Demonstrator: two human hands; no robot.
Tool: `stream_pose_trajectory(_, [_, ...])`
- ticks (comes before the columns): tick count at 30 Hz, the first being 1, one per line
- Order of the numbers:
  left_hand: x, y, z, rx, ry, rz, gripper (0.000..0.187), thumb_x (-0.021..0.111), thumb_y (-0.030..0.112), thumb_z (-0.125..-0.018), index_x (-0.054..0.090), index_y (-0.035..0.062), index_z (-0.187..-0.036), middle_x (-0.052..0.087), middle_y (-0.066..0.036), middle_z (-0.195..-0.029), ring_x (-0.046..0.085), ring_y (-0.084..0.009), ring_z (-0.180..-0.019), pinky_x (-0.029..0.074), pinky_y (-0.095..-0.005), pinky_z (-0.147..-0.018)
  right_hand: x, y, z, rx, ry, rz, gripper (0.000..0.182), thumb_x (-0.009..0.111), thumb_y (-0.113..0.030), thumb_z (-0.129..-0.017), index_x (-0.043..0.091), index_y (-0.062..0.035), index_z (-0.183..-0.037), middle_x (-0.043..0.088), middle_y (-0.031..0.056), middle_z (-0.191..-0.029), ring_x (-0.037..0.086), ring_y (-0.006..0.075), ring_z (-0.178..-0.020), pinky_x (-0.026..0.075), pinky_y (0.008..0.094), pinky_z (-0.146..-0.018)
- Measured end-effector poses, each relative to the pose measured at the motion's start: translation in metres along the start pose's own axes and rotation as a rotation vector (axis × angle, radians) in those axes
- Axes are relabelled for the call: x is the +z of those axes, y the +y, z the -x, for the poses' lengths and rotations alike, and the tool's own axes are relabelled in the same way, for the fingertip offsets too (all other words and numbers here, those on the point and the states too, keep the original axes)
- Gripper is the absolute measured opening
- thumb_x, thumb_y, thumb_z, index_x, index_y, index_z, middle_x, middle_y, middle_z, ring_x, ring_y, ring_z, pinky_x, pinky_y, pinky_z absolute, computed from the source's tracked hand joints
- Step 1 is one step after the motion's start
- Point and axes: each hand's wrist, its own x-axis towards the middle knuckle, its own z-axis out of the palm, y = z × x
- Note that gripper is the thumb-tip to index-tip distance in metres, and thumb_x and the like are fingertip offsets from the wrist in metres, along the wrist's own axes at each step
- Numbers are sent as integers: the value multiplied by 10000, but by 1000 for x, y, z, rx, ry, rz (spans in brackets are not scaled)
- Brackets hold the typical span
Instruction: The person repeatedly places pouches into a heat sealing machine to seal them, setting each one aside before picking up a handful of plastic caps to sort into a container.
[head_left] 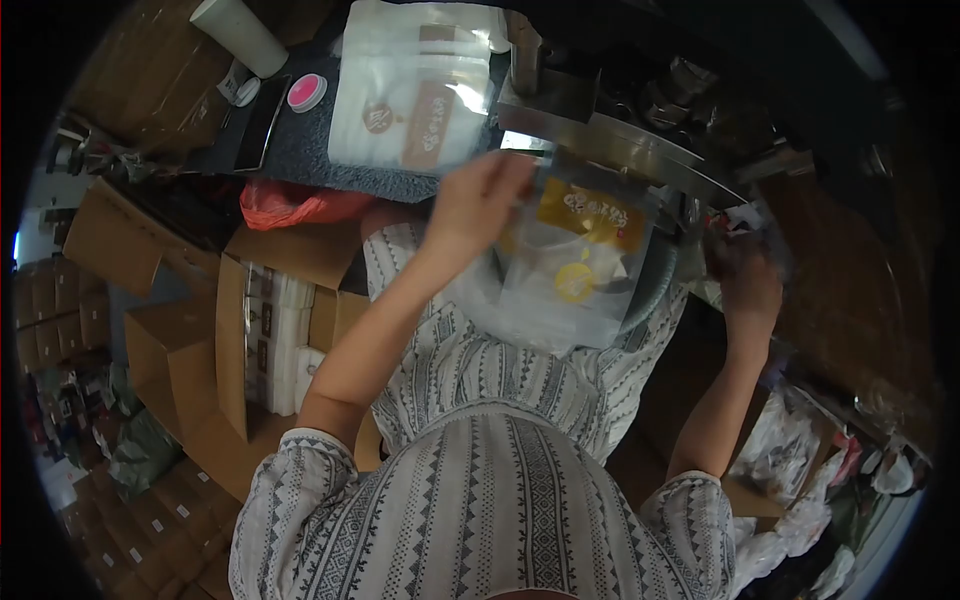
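Observation:
My left hand (482, 205) is at the upper left edge of a clear pouch with a yellow label (580, 255), its fingers curled together. What they grip, if anything, is hidden. The pouch hangs upright over my lap, its top close under a metal machine edge (640, 150). A grey round rim (658, 275) shows behind it. My right hand (750, 285) is over the right side, next to small red-and-white items (742, 218); motion smears its fingers.
On the blue-grey cloth (400, 184) lie white pouches with brown labels (415, 90), a pink-topped round container (307, 92) and a dark phone-like slab (262, 122). A white cup (240, 38) lies behind. An open carton (230, 340) holds white packs; plastic bags (785, 440) fill the lower right.

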Motion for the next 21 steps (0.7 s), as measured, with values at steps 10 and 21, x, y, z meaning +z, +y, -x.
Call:
stream_pose_trajectory(10, [-71, -39, 28, 434, 346, -1107, 313, 663, 185, -801, 591, 77, -1086, 589, -112, -992, 556, -299, -972, 436, -407, -800, 10, -1, -11, -158, -5, -300, 245, 592, -53, -801, 624, -31, -1043, 648, 172, -928, 640, 339, -793, 492, 414, -699])
stream_pose_trajectory(21, [-38, 6, 73, 589, 368, -867, 192, 623, -17, -721, 651, 67, -891, 592, -82, -818, 599, -279, -751, 473, -357, -631, -49, -50, 7, -106, -96, -823, 261, 652, -44, -759, 635, -20, -1019, 643, 142, -914, 637, 290, -741, 497, 335, -677])
